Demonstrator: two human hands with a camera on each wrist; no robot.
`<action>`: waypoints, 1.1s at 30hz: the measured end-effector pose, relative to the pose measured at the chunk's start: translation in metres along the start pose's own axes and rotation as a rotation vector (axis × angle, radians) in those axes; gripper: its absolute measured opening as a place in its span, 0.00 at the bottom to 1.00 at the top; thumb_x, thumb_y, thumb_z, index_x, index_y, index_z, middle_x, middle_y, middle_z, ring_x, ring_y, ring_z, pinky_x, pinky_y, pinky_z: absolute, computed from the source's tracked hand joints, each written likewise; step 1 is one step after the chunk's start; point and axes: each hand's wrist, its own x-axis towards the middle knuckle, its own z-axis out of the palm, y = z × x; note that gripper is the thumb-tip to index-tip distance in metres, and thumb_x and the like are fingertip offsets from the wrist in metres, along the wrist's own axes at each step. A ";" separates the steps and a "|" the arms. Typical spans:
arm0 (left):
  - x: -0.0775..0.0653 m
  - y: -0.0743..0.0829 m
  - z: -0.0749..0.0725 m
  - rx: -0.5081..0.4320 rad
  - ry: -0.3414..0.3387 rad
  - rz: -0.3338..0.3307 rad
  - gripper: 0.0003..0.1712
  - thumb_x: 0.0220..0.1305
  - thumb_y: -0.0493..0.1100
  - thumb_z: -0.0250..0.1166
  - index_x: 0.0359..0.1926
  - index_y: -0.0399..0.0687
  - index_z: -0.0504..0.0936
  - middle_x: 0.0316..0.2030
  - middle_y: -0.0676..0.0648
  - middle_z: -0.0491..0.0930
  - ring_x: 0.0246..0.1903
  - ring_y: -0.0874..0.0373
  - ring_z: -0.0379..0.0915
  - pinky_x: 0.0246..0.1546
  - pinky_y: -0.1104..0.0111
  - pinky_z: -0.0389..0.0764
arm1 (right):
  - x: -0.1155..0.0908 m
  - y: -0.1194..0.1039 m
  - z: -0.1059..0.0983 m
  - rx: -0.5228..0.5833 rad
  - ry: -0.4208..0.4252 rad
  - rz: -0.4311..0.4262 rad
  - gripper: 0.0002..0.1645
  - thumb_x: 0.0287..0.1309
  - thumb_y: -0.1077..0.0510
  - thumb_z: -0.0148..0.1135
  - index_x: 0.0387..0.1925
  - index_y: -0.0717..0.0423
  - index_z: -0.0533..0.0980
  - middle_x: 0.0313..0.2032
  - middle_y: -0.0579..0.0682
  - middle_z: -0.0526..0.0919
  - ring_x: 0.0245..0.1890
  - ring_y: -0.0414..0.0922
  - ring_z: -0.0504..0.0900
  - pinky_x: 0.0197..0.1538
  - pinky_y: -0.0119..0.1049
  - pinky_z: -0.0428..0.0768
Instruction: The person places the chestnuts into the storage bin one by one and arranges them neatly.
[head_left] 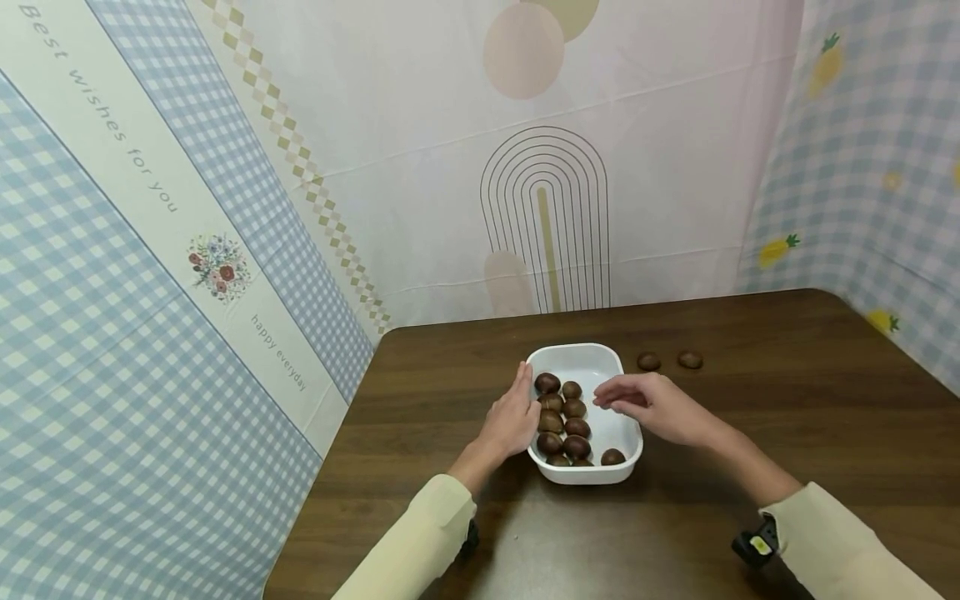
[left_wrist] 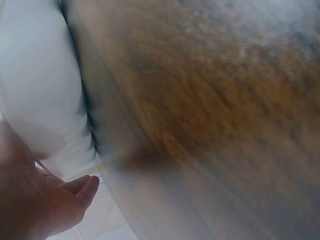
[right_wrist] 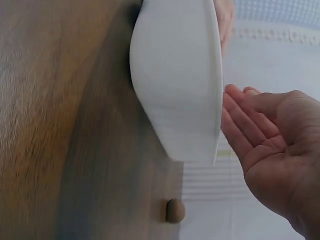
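A white rectangular dish (head_left: 596, 475) stands on the table with several brown chestnuts (head_left: 576, 427) lined up in two columns along its left half. One chestnut (head_left: 612, 457) lies apart in the near right corner. My left hand (head_left: 513, 417) rests against the dish's left wall with its fingers stretched along the rim. Over the right side of the dish hovers my right hand (head_left: 652, 407), fingers loosely bent and pointing left. In the right wrist view, nothing shows in the palm of the right hand (right_wrist: 272, 145); its fingertips reach past the rim.
Two more chestnuts, one nearer (head_left: 648, 361) and one farther right (head_left: 690, 359), lie on the brown wooden table (head_left: 750, 358) beyond the dish's right side. Patterned cloths (head_left: 420, 167) hang behind and beside the table.
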 end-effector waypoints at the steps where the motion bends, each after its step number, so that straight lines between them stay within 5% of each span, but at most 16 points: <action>1: 0.000 0.000 0.000 0.000 0.000 0.000 0.40 0.80 0.44 0.48 0.86 0.46 0.48 0.85 0.48 0.43 0.76 0.44 0.63 0.71 0.46 0.69 | 0.000 0.003 -0.002 0.023 0.021 0.005 0.14 0.72 0.70 0.62 0.56 0.65 0.83 0.49 0.55 0.90 0.52 0.51 0.89 0.53 0.32 0.84; 7: -0.001 -0.001 0.000 -0.004 0.003 0.002 0.40 0.80 0.44 0.48 0.86 0.46 0.48 0.85 0.48 0.44 0.76 0.44 0.63 0.71 0.46 0.69 | -0.002 0.023 -0.017 0.147 0.174 0.075 0.18 0.74 0.67 0.61 0.61 0.69 0.80 0.54 0.63 0.88 0.54 0.50 0.88 0.53 0.29 0.84; 12: -0.002 -0.003 0.001 0.001 -0.006 0.005 0.40 0.80 0.44 0.48 0.86 0.46 0.47 0.85 0.48 0.43 0.76 0.45 0.62 0.72 0.46 0.68 | -0.006 0.041 -0.029 0.103 0.326 0.109 0.21 0.74 0.66 0.62 0.64 0.66 0.79 0.59 0.65 0.85 0.56 0.43 0.87 0.51 0.23 0.82; 20: -0.003 -0.004 0.000 -0.004 -0.008 0.003 0.40 0.80 0.44 0.47 0.87 0.47 0.47 0.85 0.50 0.42 0.77 0.45 0.61 0.72 0.47 0.68 | -0.008 0.072 -0.033 0.039 0.385 0.241 0.31 0.74 0.73 0.55 0.76 0.71 0.66 0.72 0.73 0.69 0.72 0.70 0.69 0.54 0.13 0.72; 23: -0.002 -0.004 0.000 -0.003 -0.010 0.004 0.40 0.80 0.44 0.48 0.87 0.46 0.47 0.85 0.49 0.42 0.76 0.45 0.61 0.72 0.47 0.68 | -0.005 0.080 -0.031 0.028 0.358 0.304 0.33 0.74 0.73 0.53 0.77 0.71 0.62 0.75 0.74 0.65 0.74 0.70 0.65 0.64 0.28 0.76; 27: -0.002 -0.004 0.000 -0.001 -0.010 -0.001 0.40 0.80 0.44 0.47 0.87 0.46 0.47 0.85 0.50 0.42 0.77 0.46 0.61 0.72 0.47 0.68 | -0.001 0.087 -0.028 0.007 0.325 0.355 0.34 0.75 0.72 0.52 0.79 0.72 0.59 0.76 0.74 0.62 0.75 0.70 0.63 0.71 0.58 0.69; 33: -0.002 -0.004 -0.001 -0.005 -0.019 -0.007 0.40 0.80 0.45 0.46 0.87 0.47 0.46 0.85 0.50 0.40 0.78 0.48 0.58 0.73 0.47 0.66 | 0.007 0.096 -0.022 -0.018 0.305 0.375 0.34 0.75 0.72 0.50 0.78 0.73 0.59 0.75 0.76 0.62 0.75 0.71 0.62 0.72 0.64 0.66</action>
